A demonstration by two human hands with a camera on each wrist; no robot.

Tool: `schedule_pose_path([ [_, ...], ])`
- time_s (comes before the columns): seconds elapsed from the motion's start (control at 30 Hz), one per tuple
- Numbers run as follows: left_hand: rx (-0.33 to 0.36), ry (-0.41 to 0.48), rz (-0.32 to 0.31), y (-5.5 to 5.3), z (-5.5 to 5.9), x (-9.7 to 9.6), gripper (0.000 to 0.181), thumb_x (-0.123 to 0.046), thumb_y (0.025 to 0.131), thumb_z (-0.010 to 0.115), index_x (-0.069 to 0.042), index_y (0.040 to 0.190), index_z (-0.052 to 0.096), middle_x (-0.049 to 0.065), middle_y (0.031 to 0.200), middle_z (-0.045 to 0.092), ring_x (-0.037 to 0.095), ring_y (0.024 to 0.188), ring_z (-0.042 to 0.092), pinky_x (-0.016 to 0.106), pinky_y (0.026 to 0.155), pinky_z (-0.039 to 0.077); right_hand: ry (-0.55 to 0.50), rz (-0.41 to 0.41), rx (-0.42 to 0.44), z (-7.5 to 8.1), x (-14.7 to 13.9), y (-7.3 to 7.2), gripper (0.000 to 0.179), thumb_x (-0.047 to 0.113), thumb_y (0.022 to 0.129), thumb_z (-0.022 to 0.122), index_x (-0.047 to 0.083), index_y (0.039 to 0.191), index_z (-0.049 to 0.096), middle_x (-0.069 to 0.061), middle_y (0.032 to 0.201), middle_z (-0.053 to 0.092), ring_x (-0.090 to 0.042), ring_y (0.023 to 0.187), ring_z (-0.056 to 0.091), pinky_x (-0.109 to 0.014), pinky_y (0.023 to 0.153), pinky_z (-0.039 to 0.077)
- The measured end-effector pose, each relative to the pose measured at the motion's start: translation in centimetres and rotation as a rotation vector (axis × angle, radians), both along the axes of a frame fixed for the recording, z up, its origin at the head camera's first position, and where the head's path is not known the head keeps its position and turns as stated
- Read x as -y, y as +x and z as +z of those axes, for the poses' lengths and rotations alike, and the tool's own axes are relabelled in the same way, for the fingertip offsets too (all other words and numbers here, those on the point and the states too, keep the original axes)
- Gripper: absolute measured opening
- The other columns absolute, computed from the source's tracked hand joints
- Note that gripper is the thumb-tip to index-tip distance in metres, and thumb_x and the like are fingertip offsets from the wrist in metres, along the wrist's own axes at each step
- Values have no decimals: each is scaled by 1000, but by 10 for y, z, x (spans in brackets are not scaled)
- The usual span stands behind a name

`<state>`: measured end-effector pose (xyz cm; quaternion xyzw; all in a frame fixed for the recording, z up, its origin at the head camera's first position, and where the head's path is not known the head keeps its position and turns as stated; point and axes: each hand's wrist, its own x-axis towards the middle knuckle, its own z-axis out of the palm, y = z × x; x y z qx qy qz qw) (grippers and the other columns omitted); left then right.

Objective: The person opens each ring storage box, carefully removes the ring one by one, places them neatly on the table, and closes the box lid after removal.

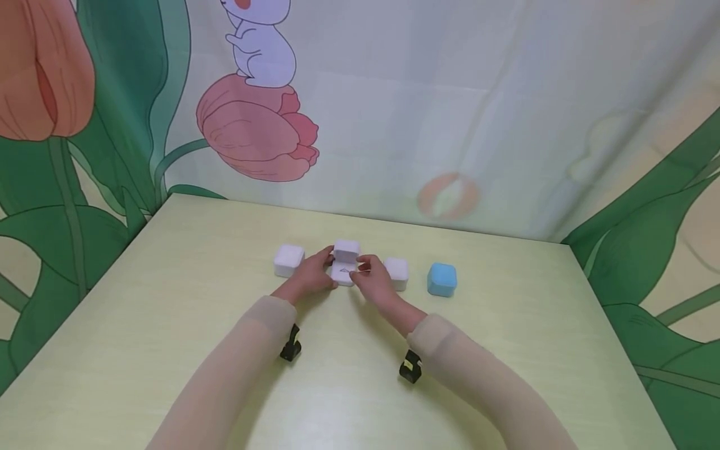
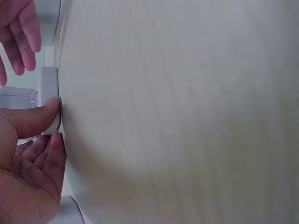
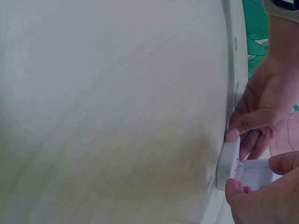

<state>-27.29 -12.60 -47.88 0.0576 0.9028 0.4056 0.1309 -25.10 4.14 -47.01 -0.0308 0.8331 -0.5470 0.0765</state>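
A small white ring box (image 1: pixel 342 275) stands on the table with its lid (image 1: pixel 347 248) raised. Something sparkly like a ring (image 2: pixel 33 99) sits in its base, seen in the left wrist view. My left hand (image 1: pixel 311 274) holds the base from the left, thumb on the front face and fingers round the side. At the box's right side is my right hand (image 1: pixel 375 280), its thumb and fingers spread apart. In the left wrist view the right fingers (image 2: pixel 29 37) show a gap from the box and nothing between them.
One closed white box (image 1: pixel 289 260) stands left of my left hand. Another white box (image 1: pixel 397 274) is just behind my right hand, with a blue box (image 1: pixel 442 279) farther right. A printed curtain (image 1: pixel 394 125) hangs along the back edge of the pale table (image 1: pixel 349 387).
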Motion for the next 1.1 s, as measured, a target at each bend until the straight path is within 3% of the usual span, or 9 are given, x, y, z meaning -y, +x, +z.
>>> schedule_pose_path([
  [0.2,-2,6,-9,-1,-2,-1,90,-2,86,72,4,160,22,23,159,44,38,153,36,51,130,24,68,21,-51,-9,1,-3,31,1,95,61,-8,124,59,-21,109,62,-31,102,65,-28,83,55],
  [0.5,-1,0,-8,-2,-2,1,90,-3,86,73,4,161,22,22,159,44,38,154,34,51,130,23,152,28,-75,-12,4,-12,22,2,94,61,-6,114,65,-13,96,60,-18,88,53,-17,69,40],
  [0.83,11,18,-4,-3,-2,2,91,-2,87,73,3,161,21,22,159,44,38,154,33,50,131,22,219,46,-60,-12,9,-16,19,2,93,62,-6,109,69,-4,85,47,-15,81,45,-18,64,34],
  [1.1,40,34,-29,-2,2,4,92,2,87,70,3,162,18,22,161,40,39,156,28,50,131,18,272,21,-48,-11,14,-20,15,5,95,64,-4,105,71,-3,84,51,-15,79,46,-17,63,34],
])
